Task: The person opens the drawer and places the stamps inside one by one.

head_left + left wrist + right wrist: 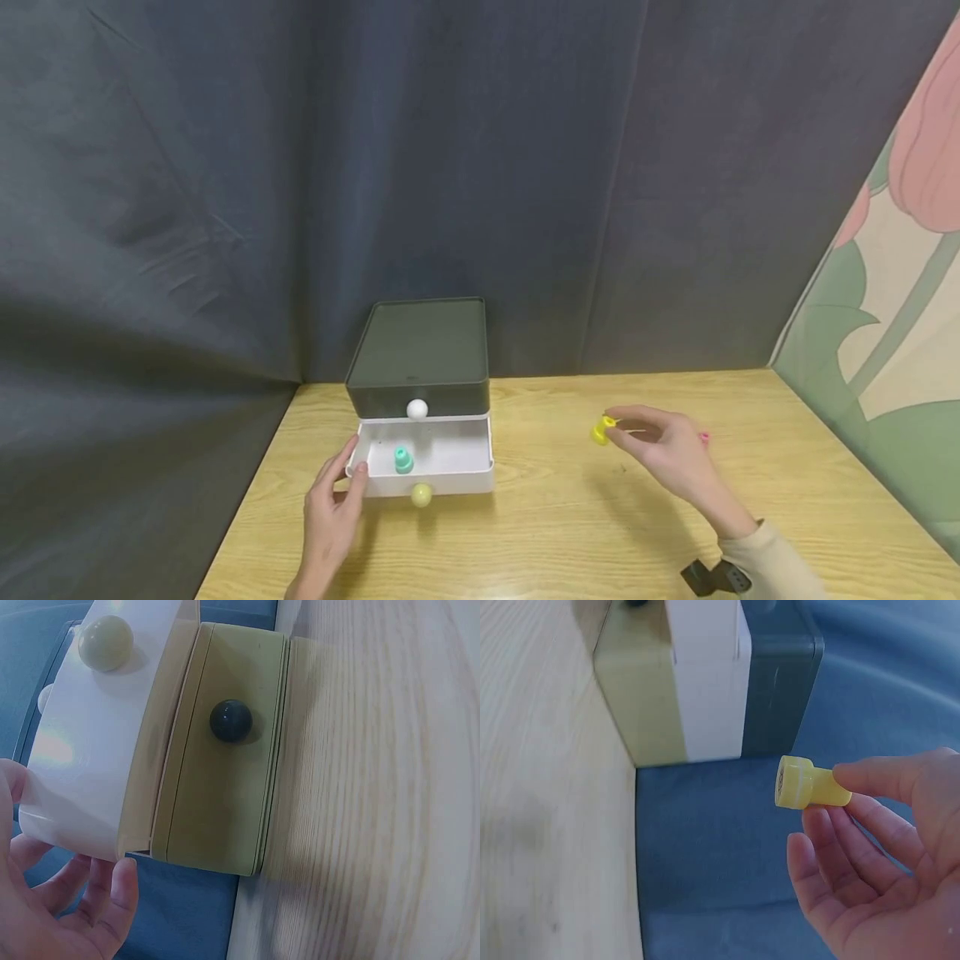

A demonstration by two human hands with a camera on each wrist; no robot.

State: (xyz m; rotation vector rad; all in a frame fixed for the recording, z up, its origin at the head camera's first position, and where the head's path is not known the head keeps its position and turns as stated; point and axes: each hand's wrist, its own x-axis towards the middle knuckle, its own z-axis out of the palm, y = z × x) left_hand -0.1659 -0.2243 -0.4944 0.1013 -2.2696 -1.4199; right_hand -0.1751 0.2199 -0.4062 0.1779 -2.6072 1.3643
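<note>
Curtain (465, 183): dark cloth, it stands behind everything; its upper part is cut off by the picture.
Surface (570, 525): light wood, it carries the drawer box; its near edge is out of the head view.
Drawer box (423, 342): three levels, the dark top one closed, so its inside is hidden.
Bottom drawer (214, 802): yellow-green, closed, its content cannot be seen; in the head view the white drawer covers it.
White drawer (461, 483): the middle level, pulled out, with one teal piece inside; its back part goes under the top level and is hidden.
Left hand (330, 512): partly closed, it holds the front left corner of the white drawer between thumb and fingers.
Right hand (671, 454): thumb and fingertips pinch the yellow piece, the other fingers are loosely bent.
Yellow piece (799, 784): in the right hand, above the surface, right of the box and well apart from it; the mark on its wide end is too small to read.
Teal piece (403, 461): upright in the white drawer, near the front wall, left of the middle.
Pink thing (704, 437): mostly hidden behind the right hand, so its shape is hard to tell.
</note>
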